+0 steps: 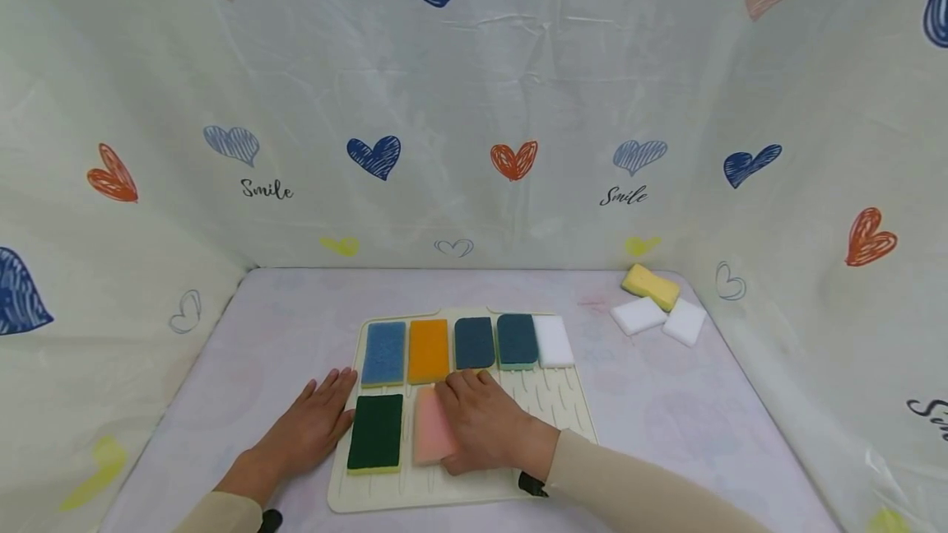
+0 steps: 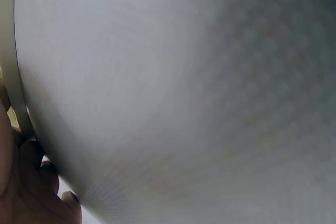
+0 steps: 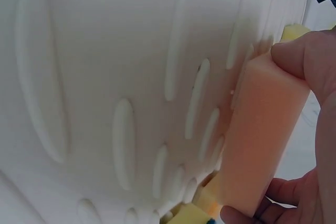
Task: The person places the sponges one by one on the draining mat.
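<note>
My right hand (image 1: pixel 485 422) grips a pink sponge (image 1: pixel 429 426) by its two ends, low over the ridged cream mat (image 1: pixel 444 492). In the right wrist view the thumb is at one end of the pink sponge (image 3: pixel 265 135) and the fingers curl at the other. Left of it lies a dark green sponge (image 1: pixel 375 433) with a yellow underside. My left hand (image 1: pixel 314 422) rests flat on the table beside the mat's left edge, fingers extended, holding nothing. The left wrist view is mostly a blurred grey surface, with part of the left hand (image 2: pixel 39 187) at its lower left.
Along the mat's back row lie a blue sponge (image 1: pixel 384 352), an orange sponge (image 1: pixel 428 350), two dark teal sponges (image 1: pixel 474 344) and a white sponge (image 1: pixel 554 341). At the table's back right, a yellow sponge (image 1: pixel 651 286) lies by two white sponges (image 1: pixel 638 316). Heart-printed curtains (image 1: pixel 555 89) surround the table.
</note>
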Available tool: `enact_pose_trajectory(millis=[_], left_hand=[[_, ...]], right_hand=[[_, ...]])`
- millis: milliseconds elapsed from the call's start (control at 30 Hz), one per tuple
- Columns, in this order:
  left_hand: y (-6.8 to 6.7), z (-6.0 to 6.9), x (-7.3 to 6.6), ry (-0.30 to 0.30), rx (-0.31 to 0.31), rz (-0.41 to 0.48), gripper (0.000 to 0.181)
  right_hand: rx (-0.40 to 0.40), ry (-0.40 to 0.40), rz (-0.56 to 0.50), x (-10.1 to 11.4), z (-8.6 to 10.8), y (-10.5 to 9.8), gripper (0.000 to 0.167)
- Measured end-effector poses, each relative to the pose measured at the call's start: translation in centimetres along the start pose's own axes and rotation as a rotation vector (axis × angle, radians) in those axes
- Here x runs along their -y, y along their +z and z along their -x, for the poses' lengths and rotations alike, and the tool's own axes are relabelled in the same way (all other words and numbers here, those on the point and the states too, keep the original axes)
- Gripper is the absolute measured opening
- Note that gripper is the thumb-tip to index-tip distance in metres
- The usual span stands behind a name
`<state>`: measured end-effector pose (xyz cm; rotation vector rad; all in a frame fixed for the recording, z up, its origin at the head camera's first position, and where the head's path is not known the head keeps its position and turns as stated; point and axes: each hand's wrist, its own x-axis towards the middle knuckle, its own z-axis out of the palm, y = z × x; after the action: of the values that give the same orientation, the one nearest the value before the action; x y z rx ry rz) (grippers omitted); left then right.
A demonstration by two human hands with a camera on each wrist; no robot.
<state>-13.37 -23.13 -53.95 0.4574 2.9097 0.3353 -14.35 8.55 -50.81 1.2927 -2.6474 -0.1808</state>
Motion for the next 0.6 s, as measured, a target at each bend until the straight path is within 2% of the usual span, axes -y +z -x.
enact_pose_trajectory(millis=[600], left_hand=[[-0.22,0.11,-0.10,0.013,-0.007,0.011,0.068]], right_hand=[[0.084,0.013,-0.019,0.76,-0.72,0.67,0.084]])
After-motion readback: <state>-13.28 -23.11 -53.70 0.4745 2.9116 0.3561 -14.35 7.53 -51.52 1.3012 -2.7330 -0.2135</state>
